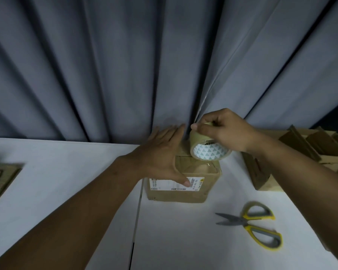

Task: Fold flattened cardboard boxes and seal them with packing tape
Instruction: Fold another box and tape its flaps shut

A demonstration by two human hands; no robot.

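Note:
A small brown cardboard box (185, 192) with a white shipping label stands folded on the white table, near the curtain. My left hand (160, 154) lies flat on its top with fingers straight, the thumb resting on the label. My right hand (224, 131) grips a roll of clear packing tape (205, 149) by its rim, just above the box's far right corner. A strip of tape runs from the roll onto the box top. The roll's core shows a triangle pattern.
Yellow-handled scissors (254, 224) lie open on the table to the right front. A stack of flattened cardboard (308, 152) sits at the right. Another flat cardboard piece (2, 180) lies at the left edge. A grey curtain (125, 65) hangs behind the table (66, 172).

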